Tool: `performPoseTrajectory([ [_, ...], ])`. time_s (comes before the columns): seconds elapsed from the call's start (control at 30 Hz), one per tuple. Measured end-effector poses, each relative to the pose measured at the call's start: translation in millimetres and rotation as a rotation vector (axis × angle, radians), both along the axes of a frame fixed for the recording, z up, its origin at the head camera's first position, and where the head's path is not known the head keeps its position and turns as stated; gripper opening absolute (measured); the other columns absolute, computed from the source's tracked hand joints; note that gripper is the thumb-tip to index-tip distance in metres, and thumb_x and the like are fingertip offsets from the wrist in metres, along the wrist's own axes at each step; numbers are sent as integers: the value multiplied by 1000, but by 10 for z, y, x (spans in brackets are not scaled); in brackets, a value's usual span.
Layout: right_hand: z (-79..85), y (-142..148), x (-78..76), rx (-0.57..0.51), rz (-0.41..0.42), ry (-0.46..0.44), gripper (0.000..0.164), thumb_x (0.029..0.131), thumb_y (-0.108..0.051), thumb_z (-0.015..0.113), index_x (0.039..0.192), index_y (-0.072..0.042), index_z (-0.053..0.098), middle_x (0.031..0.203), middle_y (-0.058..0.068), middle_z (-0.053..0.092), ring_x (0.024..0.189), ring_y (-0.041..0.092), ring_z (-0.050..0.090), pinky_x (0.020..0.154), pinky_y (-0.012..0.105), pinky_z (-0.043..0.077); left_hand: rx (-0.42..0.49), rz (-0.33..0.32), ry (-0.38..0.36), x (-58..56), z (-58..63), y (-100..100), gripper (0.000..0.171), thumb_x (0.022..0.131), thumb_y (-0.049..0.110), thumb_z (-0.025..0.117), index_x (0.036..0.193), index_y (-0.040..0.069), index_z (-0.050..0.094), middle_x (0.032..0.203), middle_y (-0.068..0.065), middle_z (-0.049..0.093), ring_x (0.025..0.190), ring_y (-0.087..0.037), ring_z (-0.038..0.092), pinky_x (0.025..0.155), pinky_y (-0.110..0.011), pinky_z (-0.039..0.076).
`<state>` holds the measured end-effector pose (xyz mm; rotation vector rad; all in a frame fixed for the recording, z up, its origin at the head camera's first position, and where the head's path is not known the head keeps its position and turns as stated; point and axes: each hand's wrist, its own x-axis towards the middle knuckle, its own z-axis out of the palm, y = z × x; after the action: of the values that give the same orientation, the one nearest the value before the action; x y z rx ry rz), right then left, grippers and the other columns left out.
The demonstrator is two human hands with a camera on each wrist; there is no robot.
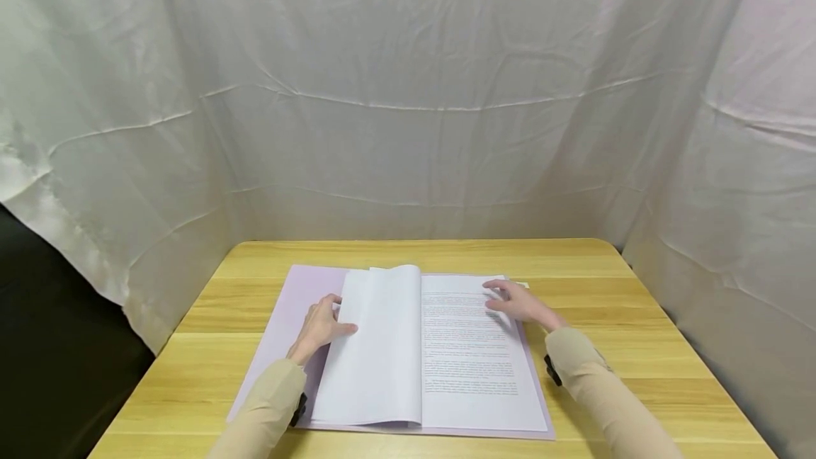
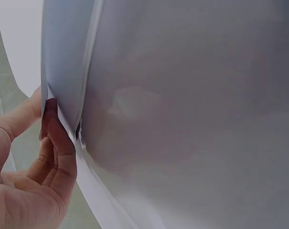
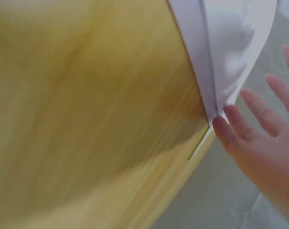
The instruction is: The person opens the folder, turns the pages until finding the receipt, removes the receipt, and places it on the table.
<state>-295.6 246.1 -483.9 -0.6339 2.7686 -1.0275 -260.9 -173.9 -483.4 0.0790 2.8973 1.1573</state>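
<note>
While left hand (image 1: 319, 329) pinches sheets (image 1: 377, 353) at edge | right hand (image 1: 518, 302) spread over page (image 1: 468, 356) corner

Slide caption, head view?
Left hand pinches turned pages over lilac cover; open right hand by upper-right corner of printed page.

The sleeves (image 1: 264, 399) are beige, the wrist pieces (image 1: 297, 410) black.

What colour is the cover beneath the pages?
The cover is light purple, clearest in the head view.
</note>
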Motion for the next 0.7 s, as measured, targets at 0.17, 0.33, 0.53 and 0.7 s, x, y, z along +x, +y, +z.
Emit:
performPoseTrajectory([
  [0.17,-67,-4,-98,53,-60,32,54,95,-16,65,139,12,49,144,37,48,137,57,39,116,70,28,-25,-5,9,10,-25,-24,70,76,11,86,132,-12,51,86,-16,62,71,-21,53,60,-28,45],
  [0.33,-113,3,-177,124,-131,48,61,92,-18,68,141,10,47,150,40,38,141,60,30,118,73,22,-33,-16,7,19,-41,-42,76,75,12,87,135,-12,48,88,-18,63,72,-22,55,61,-31,48],
  [0.53,-131,-13,-238,145,-159,105,56,90,-14,68,136,12,52,142,38,49,135,58,40,116,68,29,-42,-8,2,44,-43,-40,81,75,12,87,139,-11,45,86,-16,62,70,-21,53,60,-30,46],
  [0.7,-127,-24,-264,97,-191,156,50,88,-8,68,131,14,56,136,37,55,128,55,49,111,66,38,-59,1,3,53,-43,-36,85,75,12,88,143,-10,41,96,-20,64,81,-26,57,70,-40,53],
])
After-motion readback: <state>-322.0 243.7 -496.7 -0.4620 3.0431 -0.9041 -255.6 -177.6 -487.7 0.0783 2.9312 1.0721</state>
